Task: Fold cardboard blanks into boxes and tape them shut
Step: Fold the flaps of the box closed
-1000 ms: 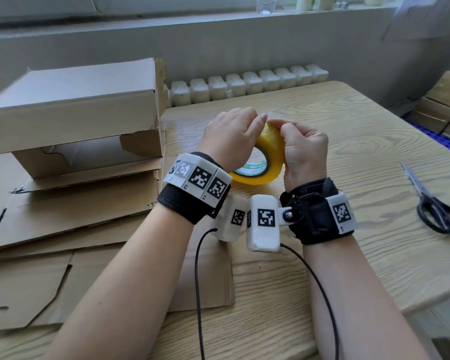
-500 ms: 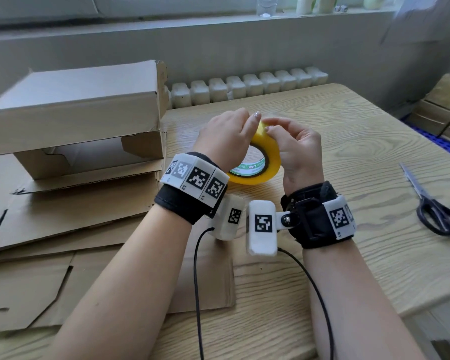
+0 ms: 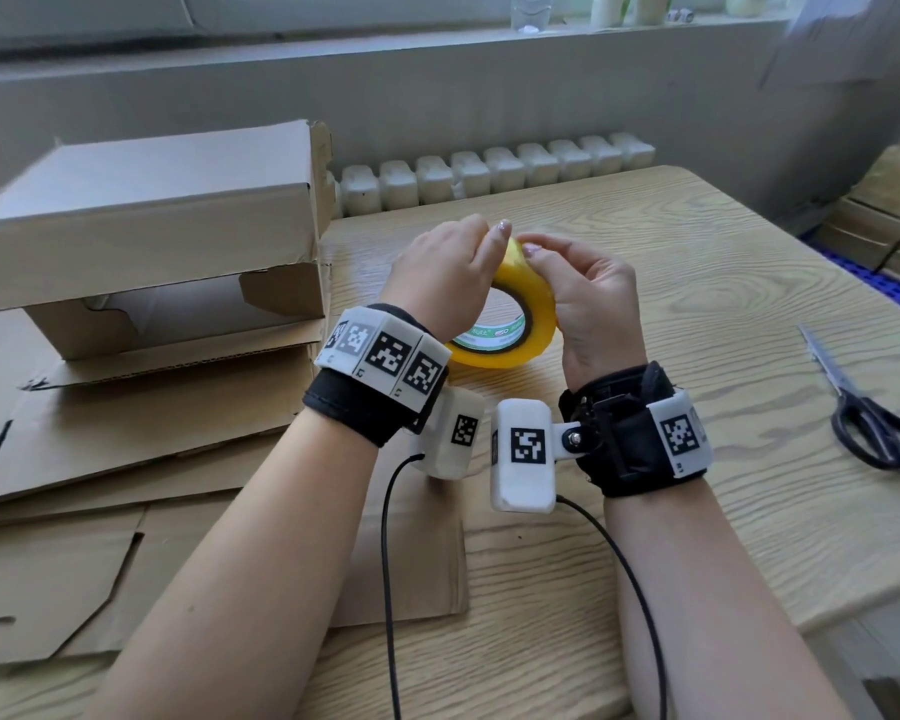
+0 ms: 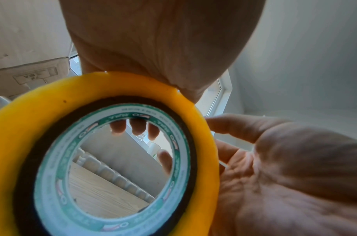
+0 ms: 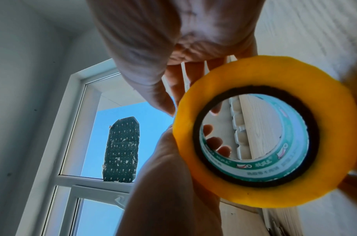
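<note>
While both hands grip the tape roll [image 3: 528, 298] as before, the right hand [image 3: 588, 304] fingertips have crept toward the left hand [image 3: 437, 283].

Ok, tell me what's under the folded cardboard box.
The folded cardboard box rests on a stack of flat cardboard blanks lying on the wooden table. Whatever lies directly beneath its base is covered.

tape roll [image 3: 520, 309]: glossy yellow plastic | table [image 3: 697, 314]: grained wood | box [image 3: 141, 220]: matt cardboard
</note>
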### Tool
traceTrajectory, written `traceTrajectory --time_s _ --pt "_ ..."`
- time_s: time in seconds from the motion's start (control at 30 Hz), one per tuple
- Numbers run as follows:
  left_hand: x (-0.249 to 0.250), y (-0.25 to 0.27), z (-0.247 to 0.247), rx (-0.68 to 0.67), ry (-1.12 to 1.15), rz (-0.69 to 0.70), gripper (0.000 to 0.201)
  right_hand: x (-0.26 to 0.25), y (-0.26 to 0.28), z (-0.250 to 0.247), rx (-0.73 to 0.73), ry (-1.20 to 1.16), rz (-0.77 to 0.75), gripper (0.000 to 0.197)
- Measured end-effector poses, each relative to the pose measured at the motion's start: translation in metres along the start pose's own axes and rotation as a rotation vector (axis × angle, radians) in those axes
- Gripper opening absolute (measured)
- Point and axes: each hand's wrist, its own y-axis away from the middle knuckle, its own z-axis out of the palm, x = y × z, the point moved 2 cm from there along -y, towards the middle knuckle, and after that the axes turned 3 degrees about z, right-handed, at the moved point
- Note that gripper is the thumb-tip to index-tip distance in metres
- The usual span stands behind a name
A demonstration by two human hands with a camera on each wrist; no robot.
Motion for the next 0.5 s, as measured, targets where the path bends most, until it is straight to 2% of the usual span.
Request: traceTrajectory --time_s 0.17,0.27,0.5 --pt "-0.0026 -0.0002 -0.0025 -0.003 0.016 -0.014 0.036 0.0003 -0.0009 0.0008 -0.026 0.104 -0.052 0.016" --pt "-0.0027 -0.0009 -0.0015 -0.002 0.017 -0.011 0.037 -0.0003 -0.0002 0.0009 -0.029 0.099 -0.053 0.022" --pt "-0.002 -0.0003 -0.0019 -0.005 0.025 0.001 0.039 0.0017 -0.0024 -0.001 -0.03 0.077 -0.061 0.021"
